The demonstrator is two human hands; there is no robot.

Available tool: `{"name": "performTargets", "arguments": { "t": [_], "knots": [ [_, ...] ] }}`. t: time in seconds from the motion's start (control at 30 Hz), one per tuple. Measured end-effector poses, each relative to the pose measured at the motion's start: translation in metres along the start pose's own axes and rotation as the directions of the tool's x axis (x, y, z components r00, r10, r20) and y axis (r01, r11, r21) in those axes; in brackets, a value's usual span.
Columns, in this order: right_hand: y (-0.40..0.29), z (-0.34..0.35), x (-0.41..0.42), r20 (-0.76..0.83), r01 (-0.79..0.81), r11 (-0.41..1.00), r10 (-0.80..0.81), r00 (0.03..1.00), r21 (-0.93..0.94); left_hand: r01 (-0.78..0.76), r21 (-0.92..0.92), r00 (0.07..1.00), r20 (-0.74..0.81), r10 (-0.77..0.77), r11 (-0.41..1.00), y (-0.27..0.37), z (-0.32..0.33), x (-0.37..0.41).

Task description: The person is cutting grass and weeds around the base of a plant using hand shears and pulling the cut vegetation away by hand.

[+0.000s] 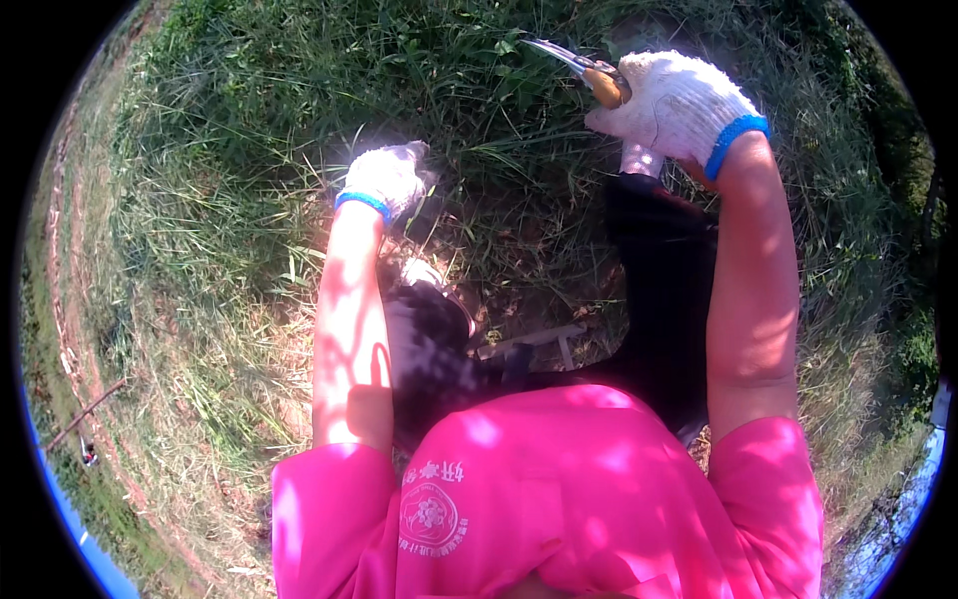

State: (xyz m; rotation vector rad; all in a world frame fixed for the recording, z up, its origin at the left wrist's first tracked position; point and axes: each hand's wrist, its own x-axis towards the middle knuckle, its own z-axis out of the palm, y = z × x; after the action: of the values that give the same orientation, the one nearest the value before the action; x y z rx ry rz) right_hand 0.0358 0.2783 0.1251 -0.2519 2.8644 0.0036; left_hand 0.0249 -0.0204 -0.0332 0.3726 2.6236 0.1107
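My right hand [673,108], in a white knitted work glove with a blue cuff, holds a pair of hand shears [591,75] with orange-brown grips. Their metal blades point up and left over the green grass [494,82]. Lower down on the left, my left hand [385,176] wears a matching glove and is low over the grass, its fingers curled. Glare and blades of grass make it hard to tell whether those fingers hold anything.
My legs in dark trousers [666,277] are bent on both sides of a patch of ground with a thin wooden piece [531,341]. At far left a pole [86,414] slants near a distant person [89,454]. Darker foliage [891,135] borders the right.
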Motion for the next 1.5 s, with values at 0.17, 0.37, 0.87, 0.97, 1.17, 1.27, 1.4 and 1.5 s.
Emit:
{"name": "performTargets", "arguments": {
  "t": [0.17,0.37,0.87,0.97,1.17,1.27,1.4,1.5],
  "knots": [
    [-0.005,-0.001,0.001,0.045,-0.006,1.000,0.006,0.999,0.003,0.002,0.017,1.000,-0.011,-0.002,1.000,-0.002,0.003,0.000],
    [-0.004,-0.003,-0.001,0.049,-0.002,1.000,0.001,0.999,0.024,0.009,0.035,1.000,-0.003,-0.009,0.999,-0.004,0.006,0.003],
    [-0.006,-0.005,-0.002,0.082,0.030,1.000,-0.030,0.996,-0.003,-0.008,0.038,1.000,-0.002,0.008,0.999,-0.003,0.005,0.003],
    [-0.007,-0.006,-0.002,0.095,0.033,0.999,-0.033,0.995,0.002,-0.010,0.044,1.000,-0.019,0.011,0.999,-0.004,0.006,0.003],
    [-0.006,-0.005,-0.002,0.099,0.037,0.999,-0.037,0.994,-0.004,-0.017,0.027,1.000,-0.006,0.017,1.000,-0.001,0.004,0.001],
    [-0.007,-0.006,-0.002,0.098,0.039,0.999,-0.040,0.994,0.004,0.008,0.028,1.000,0.019,-0.008,1.000,-0.002,0.004,0.001],
    [-0.007,-0.007,-0.004,0.090,0.029,0.999,-0.032,0.995,0.027,0.016,0.032,0.999,0.041,-0.017,0.999,-0.002,0.005,0.004],
    [-0.008,-0.006,-0.004,0.093,0.033,0.999,-0.036,0.995,0.037,0.015,0.037,0.999,0.033,-0.016,0.999,-0.001,0.004,0.002]
  ]
}}
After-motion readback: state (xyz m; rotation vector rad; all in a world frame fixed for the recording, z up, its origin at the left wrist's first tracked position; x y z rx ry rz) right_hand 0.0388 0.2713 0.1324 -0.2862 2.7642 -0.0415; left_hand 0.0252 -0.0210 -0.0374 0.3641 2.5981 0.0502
